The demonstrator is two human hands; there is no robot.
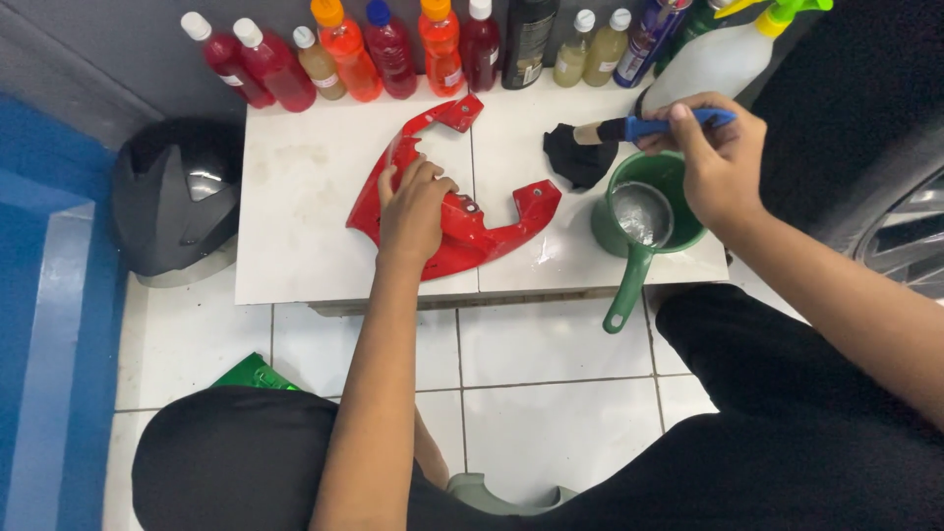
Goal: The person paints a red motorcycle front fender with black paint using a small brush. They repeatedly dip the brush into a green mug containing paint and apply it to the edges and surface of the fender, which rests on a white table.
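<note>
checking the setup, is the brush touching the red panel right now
No, the brush is held by the right hand above the green dipper, apart from the red panel.

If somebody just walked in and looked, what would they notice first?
Probably the shiny red panel lying in the middle of the white slab, with the left hand pressed flat on it. Next, the right hand holding a blue-handled brush above a green dipper, and the row of red and orange bottles along the wall.
</note>
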